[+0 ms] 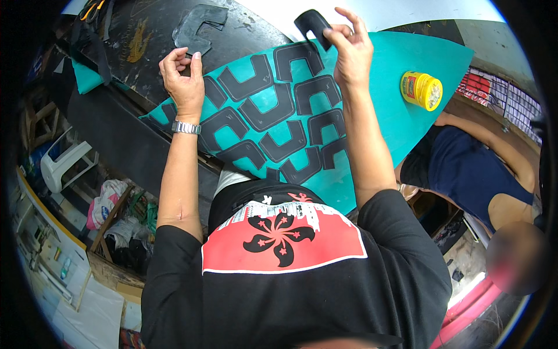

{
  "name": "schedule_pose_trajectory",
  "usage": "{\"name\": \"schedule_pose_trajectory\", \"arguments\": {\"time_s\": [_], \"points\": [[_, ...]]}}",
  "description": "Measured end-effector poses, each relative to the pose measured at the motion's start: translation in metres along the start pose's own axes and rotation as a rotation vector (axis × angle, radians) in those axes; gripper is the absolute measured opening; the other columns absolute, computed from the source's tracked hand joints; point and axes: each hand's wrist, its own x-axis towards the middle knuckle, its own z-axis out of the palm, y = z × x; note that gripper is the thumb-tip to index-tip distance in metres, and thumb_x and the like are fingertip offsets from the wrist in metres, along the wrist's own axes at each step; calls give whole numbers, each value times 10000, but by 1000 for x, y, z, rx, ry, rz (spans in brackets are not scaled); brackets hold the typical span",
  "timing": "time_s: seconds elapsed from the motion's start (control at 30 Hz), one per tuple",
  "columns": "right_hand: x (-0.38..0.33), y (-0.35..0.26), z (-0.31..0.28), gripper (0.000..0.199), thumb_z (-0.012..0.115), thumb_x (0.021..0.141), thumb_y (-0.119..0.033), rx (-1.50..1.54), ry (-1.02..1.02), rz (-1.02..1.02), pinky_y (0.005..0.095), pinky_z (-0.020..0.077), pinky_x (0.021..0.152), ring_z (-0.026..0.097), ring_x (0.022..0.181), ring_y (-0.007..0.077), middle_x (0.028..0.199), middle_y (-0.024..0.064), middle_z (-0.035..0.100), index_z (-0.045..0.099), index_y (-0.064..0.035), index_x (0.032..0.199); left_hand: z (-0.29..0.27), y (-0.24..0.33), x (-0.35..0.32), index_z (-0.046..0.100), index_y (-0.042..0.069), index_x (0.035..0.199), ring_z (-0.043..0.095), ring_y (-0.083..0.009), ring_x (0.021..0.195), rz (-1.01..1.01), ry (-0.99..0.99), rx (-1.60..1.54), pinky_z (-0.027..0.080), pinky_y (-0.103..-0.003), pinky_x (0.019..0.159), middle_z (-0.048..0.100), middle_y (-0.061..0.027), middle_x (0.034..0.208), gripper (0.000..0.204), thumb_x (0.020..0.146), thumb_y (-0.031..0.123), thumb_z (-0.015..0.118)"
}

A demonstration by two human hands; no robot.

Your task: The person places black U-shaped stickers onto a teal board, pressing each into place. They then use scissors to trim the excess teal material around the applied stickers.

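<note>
A teal sheet [407, 58] lies across the dark worktable, covered on its left half with several black U-shaped cut-outs [267, 107] laid in rows. My right hand [349, 49] pinches one black U-shaped piece [311, 24] lifted above the sheet's far edge. My left hand [183, 78], with a metal watch on its wrist, rests its fingers at the sheet's left edge, touching a black piece [181, 63] there. Another loose grey-black cut-out [197, 26] lies on the table beyond the sheet.
A yellow jar [421, 90] lies on its side on the sheet's right part. Another person in a dark blue top [465, 168] sits at the right. Scissors with orange handles [92, 9] lie at the table's far left. White plastic stool [61, 166] and clutter sit below left.
</note>
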Motion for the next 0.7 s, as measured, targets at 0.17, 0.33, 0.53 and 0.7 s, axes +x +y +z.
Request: {"name": "schedule_pose_trajectory", "arguments": {"time_s": [0.17, 0.33, 0.53, 0.7], "points": [[-50, -25, -17, 525, 692, 820, 86, 267, 7, 307, 168, 441, 624, 588, 738, 42, 849, 7, 658, 537, 4, 1315, 22, 53, -23, 597, 47, 1276, 639, -142, 997, -221, -423, -542, 530, -294, 868, 618, -95, 1180, 463, 871, 176, 782], [-65, -18, -27, 550, 692, 822, 92, 219, 112, 383, 141, 433, 597, 599, 725, 34, 874, 14, 672, 525, -17, 1335, 55, 93, -46, 575, 31, 1319, 666, -105, 916, -548, -936, -793, 533, -241, 809, 670, -75, 1063, 536, 866, 206, 801], [-65, -25, -44, 572, 693, 855, 33, 190, -28, 411, 210, 505, 713, 642, 787, 103, 904, 55, 685, 483, -29, 1384, 68, 99, -43, 687, 33, 1152, 647, -75, 837, -314, -1110, -550, 527, -219, 770, 694, -7, 971, 342, 864, 184, 792], [-65, -28, -37, 728, 715, 898, -94, 363, 53, 387, 282, 527, 765, 648, 860, 145, 1033, 89, 676, 299, -89, 1496, 70, 106, -41, 666, 29, 1162, 662, -100, 878, -689, -1129, -944, 544, -241, 785, 706, -33, 1033, 321, 879, 145, 763]]}}
